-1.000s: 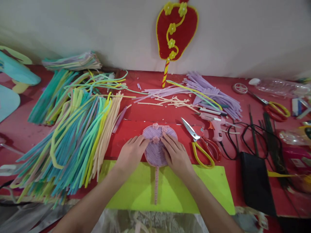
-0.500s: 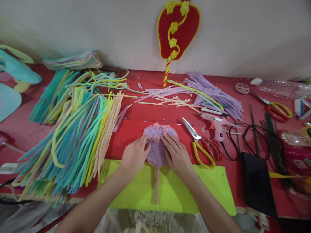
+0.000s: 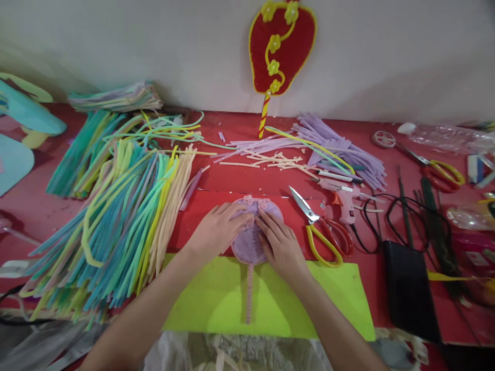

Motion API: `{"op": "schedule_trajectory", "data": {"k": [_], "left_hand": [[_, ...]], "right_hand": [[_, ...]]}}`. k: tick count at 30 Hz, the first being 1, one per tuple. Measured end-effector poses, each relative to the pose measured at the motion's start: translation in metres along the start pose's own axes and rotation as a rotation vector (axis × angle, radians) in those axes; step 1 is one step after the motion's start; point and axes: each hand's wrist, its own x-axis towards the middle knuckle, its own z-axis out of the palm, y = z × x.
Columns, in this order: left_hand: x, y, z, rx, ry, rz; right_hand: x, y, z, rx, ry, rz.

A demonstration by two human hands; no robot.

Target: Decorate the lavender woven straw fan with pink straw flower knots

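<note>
A round lilac hand fan made of pipe cleaners lies flat, its pink twisted handle pointing toward me. Two small pink flowers show at its top edge. My left hand reaches over the fan's left side with fingers stretched out, covering the spot where a third pink flower sits. On the right side, my right hand rests with its fingers extended flat on the fan, the fingertips near the left hand's. Scissors with yellow and red handles lie right of the fan.
Bundles of coloured pipe cleaners cover the left side. Lilac stems lie at the back. A pink glue gun, its black cable and a black phone-like slab are on the right. A red fan leans against the wall.
My left hand has shifted up and right over the fan, its fingers going from curled at the flower's edge to stretched across it. My right hand stays nearly in place.
</note>
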Motion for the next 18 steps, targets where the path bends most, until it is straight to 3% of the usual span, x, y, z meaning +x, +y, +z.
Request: {"op": "schedule_trajectory", "data": {"k": [2,7,11,18], "left_hand": [[0.002,-0.005,0.005,-0.027,-0.023,0.109],[-0.001,-0.014,0.012,-0.129,0.015,0.216],[-0.009,-0.019,0.003,-0.101,-0.014,0.296],[-0.011,-0.02,-0.009,0.057,-0.106,0.306]], "right_hand": [[0.0,0.0,0.0,-0.004,-0.004,0.001],[-0.001,0.002,0.002,-0.005,-0.001,-0.002],[-0.001,0.001,0.001,0.004,0.014,0.004],[-0.001,0.001,0.001,0.013,0.003,-0.002]]}}
